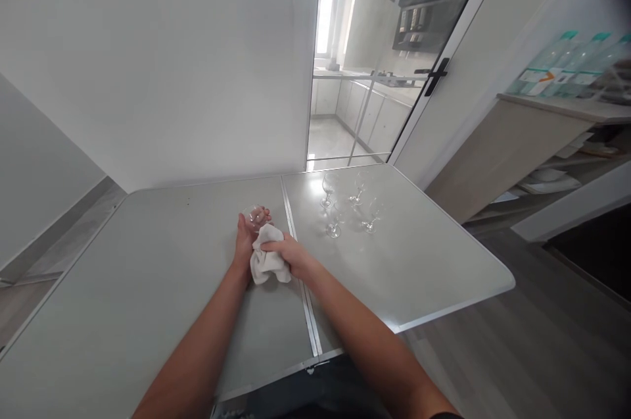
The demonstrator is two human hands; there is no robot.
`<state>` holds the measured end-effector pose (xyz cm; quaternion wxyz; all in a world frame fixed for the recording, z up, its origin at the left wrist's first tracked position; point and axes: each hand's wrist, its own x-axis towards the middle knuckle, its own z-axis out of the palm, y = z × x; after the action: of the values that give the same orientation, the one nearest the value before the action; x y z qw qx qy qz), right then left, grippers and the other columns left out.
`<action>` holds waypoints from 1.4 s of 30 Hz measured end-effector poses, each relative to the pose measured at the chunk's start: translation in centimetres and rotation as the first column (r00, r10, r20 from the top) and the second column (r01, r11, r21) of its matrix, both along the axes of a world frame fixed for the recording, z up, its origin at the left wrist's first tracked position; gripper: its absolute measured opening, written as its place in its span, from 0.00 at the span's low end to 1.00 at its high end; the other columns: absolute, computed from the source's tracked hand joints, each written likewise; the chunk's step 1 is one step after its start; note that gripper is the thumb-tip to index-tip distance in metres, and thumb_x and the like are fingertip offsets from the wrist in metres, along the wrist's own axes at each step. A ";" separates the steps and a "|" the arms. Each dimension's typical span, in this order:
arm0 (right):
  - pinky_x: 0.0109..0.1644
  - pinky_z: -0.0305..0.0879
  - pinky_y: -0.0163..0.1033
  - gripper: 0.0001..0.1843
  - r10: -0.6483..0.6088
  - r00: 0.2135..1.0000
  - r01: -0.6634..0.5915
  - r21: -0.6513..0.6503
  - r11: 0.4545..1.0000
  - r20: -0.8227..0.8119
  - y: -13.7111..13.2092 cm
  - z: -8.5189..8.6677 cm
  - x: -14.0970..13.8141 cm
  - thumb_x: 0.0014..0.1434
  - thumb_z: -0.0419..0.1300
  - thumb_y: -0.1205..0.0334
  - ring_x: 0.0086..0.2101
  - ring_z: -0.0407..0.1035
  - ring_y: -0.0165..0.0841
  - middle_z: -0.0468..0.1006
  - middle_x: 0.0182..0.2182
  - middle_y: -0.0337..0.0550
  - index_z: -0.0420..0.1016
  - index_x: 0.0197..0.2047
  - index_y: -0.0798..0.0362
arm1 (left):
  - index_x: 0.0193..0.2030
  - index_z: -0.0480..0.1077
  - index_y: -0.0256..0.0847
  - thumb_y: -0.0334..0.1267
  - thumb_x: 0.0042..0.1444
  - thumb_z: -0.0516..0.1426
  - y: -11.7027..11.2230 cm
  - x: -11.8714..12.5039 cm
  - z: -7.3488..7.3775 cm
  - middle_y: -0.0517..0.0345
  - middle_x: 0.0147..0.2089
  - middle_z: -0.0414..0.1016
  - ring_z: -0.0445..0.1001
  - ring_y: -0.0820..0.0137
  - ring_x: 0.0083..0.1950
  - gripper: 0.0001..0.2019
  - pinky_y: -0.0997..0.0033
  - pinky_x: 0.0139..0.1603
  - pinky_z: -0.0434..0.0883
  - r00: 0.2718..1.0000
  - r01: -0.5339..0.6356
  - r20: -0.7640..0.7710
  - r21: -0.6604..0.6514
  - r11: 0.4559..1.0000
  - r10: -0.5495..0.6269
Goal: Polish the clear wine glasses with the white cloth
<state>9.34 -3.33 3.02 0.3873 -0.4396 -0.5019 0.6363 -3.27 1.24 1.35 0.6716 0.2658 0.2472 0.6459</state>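
Over the middle of the grey folding table (148, 287), my left hand (245, 241) is closed around a clear stemmed glass (256, 215), whose bowl sticks out past my fingers. My right hand (290, 253) grips a white cloth (266, 261) and presses it against the lower part of that glass. Both hands touch each other just left of the table's centre seam.
Several clear stemmed glasses (352, 205) stand upright on the table's right half. A glass door (394, 57) opens onto a kitchen behind. A wooden shelf unit (542, 143) with plastic bottles (566, 64) on top stands at the right. The white wall lies beyond the table.
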 end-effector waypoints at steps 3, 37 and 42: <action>0.39 0.71 0.40 0.17 0.148 0.963 -0.180 -0.126 0.976 -0.227 0.3 -0.3 0.3 0.52 0.63 0.50 0.33 0.74 0.36 0.79 0.34 0.45 0.74 0.38 0.54 | 0.50 0.76 0.39 0.63 0.58 0.58 -0.2 -0.1 0.2 0.51 0.49 0.79 0.77 0.69 0.44 0.29 0.69 0.47 0.74 0.997 0.053 0.054 0.005 0.999 -0.053; 0.37 0.65 0.35 0.19 -0.052 0.999 0.054 0.161 0.986 -0.017 0.6 -0.6 0.4 0.56 0.63 0.46 0.32 0.70 0.33 0.78 0.32 0.42 0.76 0.41 0.53 | 0.47 0.74 0.40 0.63 0.62 0.52 1.0 -1.0 -0.6 0.52 0.43 0.79 0.78 0.71 0.40 0.27 0.73 0.41 0.72 0.982 -0.170 0.070 -0.069 0.983 0.174; 0.39 0.60 0.33 0.11 -0.048 0.891 -0.237 0.552 0.800 0.452 0.0 -0.7 0.6 0.52 0.60 0.68 0.31 0.67 0.31 0.76 0.30 0.37 0.76 0.40 0.51 | 0.43 0.72 0.36 0.66 0.61 0.50 1.4 -1.5 -0.6 0.55 0.30 0.75 0.74 0.73 0.28 0.30 0.73 0.32 0.70 0.982 -0.057 0.179 -0.058 0.997 0.067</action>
<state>9.96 -3.34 2.34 0.3467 -0.4032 -0.7717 0.3488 -4.80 2.66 0.71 0.6776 0.1806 0.2103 0.6811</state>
